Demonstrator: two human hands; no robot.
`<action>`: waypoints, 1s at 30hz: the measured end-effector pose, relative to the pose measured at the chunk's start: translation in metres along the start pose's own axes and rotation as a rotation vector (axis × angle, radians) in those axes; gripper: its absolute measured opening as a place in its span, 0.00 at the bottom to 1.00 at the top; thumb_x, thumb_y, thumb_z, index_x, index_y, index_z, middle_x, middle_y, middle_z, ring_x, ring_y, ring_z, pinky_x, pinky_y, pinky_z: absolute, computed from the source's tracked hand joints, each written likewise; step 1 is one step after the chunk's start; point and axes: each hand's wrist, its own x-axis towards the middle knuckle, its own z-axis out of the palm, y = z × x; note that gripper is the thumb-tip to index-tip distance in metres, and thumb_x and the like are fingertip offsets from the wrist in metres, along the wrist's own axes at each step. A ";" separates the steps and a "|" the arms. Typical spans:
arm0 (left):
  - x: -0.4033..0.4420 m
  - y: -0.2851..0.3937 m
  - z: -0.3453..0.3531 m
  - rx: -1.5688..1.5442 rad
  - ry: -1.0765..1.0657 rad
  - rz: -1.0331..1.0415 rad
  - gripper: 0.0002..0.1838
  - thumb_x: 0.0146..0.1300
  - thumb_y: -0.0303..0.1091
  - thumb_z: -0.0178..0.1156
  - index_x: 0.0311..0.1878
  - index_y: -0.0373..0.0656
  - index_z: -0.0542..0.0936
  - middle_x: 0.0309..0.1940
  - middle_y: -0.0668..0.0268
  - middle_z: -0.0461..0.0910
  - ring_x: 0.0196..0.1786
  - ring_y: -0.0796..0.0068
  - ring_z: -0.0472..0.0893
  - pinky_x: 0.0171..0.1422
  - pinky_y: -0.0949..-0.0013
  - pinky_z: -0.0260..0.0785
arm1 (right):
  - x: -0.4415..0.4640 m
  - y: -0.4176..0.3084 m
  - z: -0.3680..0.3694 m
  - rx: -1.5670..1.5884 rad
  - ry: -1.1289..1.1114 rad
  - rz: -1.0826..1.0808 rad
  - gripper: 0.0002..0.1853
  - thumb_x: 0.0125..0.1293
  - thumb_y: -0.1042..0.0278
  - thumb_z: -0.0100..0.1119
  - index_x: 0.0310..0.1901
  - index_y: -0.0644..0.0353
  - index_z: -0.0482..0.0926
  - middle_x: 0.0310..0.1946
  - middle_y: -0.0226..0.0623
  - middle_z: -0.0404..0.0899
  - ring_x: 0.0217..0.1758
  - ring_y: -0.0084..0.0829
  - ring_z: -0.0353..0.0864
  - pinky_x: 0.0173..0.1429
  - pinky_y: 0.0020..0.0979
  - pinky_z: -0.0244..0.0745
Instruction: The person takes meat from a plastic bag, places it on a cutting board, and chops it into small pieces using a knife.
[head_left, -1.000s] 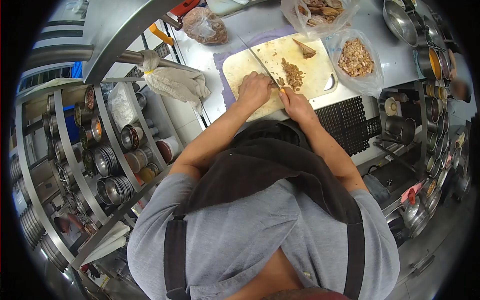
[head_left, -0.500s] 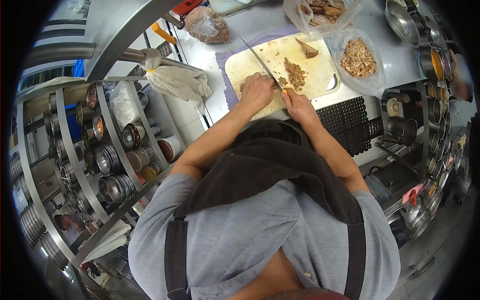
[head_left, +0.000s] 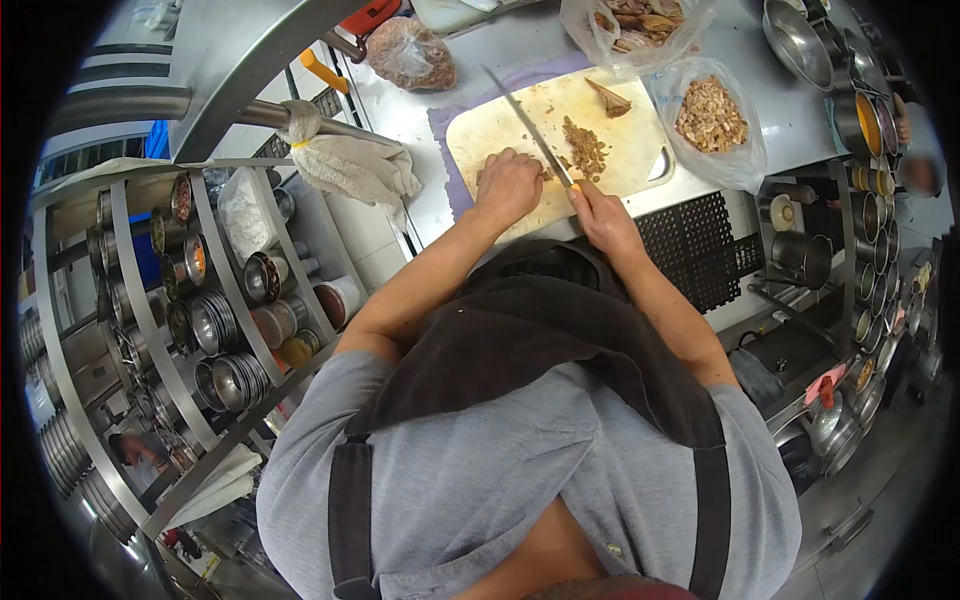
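My right hand (head_left: 605, 217) is closed around the yellow handle of a long kitchen knife (head_left: 528, 122). Its blade slants up and left across a cream cutting board (head_left: 480, 135). Left of the blade, my left hand (head_left: 512, 187) presses down with curled fingers on a brown piece of food, mostly hidden beneath them. Right of the blade lies a pile of small brown chopped bits (head_left: 585, 150). A larger brown wedge-shaped piece (head_left: 608, 98) rests near the board's far edge. Under the board, a purple cloth (head_left: 442, 122) sticks out.
Behind the board is an open plastic bag of brown pieces (head_left: 640, 25); to its right, a bag of diced pieces (head_left: 712, 115). A tied bag (head_left: 410, 55) stands at the back left. A towel (head_left: 350, 165) hangs from a rail. Metal bowls (head_left: 797, 45) sit at the right.
The knife blade has shifted slightly right, away from my left hand, and my right hand has moved a little with it. My left hand keeps nearly the same place.
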 end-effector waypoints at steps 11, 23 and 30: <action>0.034 0.001 0.014 -0.057 -0.099 0.185 0.07 0.55 0.30 0.60 0.35 0.43 0.84 0.37 0.62 0.81 0.47 0.58 0.78 0.53 0.56 0.72 | -0.021 0.010 -0.025 0.040 0.096 0.201 0.17 0.75 0.54 0.49 0.49 0.60 0.76 0.31 0.61 0.80 0.40 0.62 0.80 0.42 0.55 0.72; 0.014 0.004 0.011 -0.076 0.027 0.034 0.12 0.56 0.35 0.66 0.40 0.37 0.82 0.35 0.53 0.82 0.43 0.52 0.79 0.51 0.55 0.72 | -0.016 0.013 -0.010 -0.090 0.039 0.142 0.19 0.75 0.50 0.46 0.50 0.59 0.75 0.32 0.60 0.81 0.40 0.61 0.80 0.44 0.56 0.72; 0.012 -0.003 0.010 -0.125 0.022 0.018 0.08 0.55 0.32 0.66 0.36 0.38 0.84 0.34 0.55 0.83 0.43 0.54 0.79 0.51 0.56 0.72 | -0.015 0.011 -0.009 -0.077 0.025 0.071 0.18 0.75 0.52 0.48 0.49 0.61 0.75 0.29 0.60 0.80 0.38 0.61 0.80 0.42 0.55 0.72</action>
